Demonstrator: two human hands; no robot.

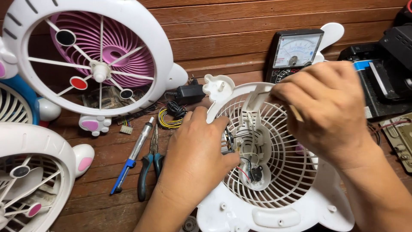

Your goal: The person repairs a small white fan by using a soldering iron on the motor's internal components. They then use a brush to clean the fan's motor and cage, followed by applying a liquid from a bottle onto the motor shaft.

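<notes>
A white plastic fan housing (274, 202) with a round grille lies face down on the wooden table, its inner side up. Red and black wires and a small black part (256, 172) sit in its centre mount. My left hand (195, 150) rests at the grille's left edge, its fingertips on a small metal motor part (227, 141). My right hand (328, 111) is closed on a thin tan stick-like tool (295, 112) above the upper right of the housing; what lies under the palm is hidden.
A white fan front with pink blades (103, 56) stands at the back left, another white fan (34, 172) at the front left. Pliers (148, 165), a blue-handled tool (131, 157), a yellow wire coil (168, 121), a black adapter (189, 92), an analog multimeter (296, 53) and black equipment (386, 68) lie around.
</notes>
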